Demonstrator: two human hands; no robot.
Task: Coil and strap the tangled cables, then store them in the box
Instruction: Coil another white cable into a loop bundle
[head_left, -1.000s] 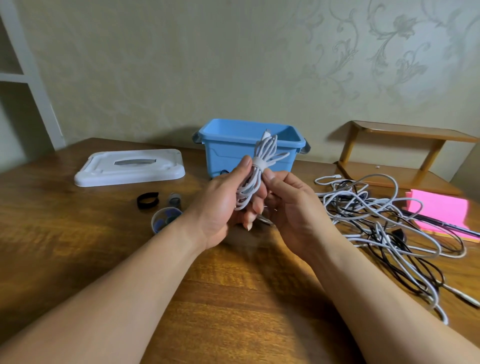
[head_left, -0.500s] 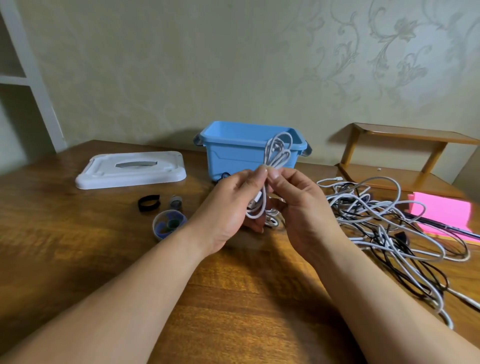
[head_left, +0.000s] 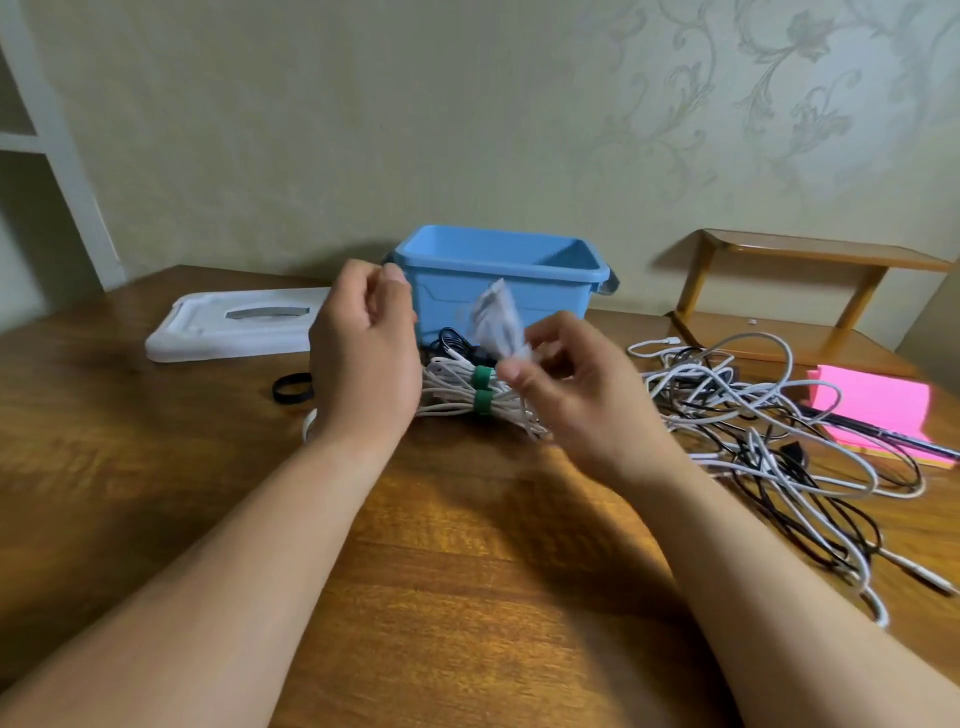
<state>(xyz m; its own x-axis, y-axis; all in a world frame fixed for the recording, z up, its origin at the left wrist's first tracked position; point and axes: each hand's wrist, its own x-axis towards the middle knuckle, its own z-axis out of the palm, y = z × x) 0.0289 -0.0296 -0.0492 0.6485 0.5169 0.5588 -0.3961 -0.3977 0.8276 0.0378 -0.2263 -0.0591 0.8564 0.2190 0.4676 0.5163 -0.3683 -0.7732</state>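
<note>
The right hand (head_left: 571, 384) is pinching the small white coil (head_left: 496, 322) between thumb and fingertips. It is carrying the coil above the table (head_left: 467, 597), just in front of the blue box (head_left: 498, 270), which is sitting open near the far edge. The coil is showing as a blur, so its strap is not making out clearly. The left hand (head_left: 363, 353) is hovering beside the box's left end, fingers loosely curled with nothing visible in them.

The coil is looking light, soft and springy, so a pinch is probably proving enough. The bound waist, where the loops are gathered, is looking like the place to hold it. Taking it by a single loop would be risking drawing that loop out of the bundle. Being neither fragile nor heavy, it is likely surviving a short drop into the box.

Half a second ago both hands were meeting at the coil's middle. Now the left one is off it and further left, and the right alone is bearing it, nearer the box rim. With the hands parted, a green-strapped bundle (head_left: 452, 387) is showing on the table between them. The tangled cables (head_left: 753, 410) toward the right edge, the white lid (head_left: 234, 327) and the black strap loop (head_left: 293, 387) are lying as they were
</note>
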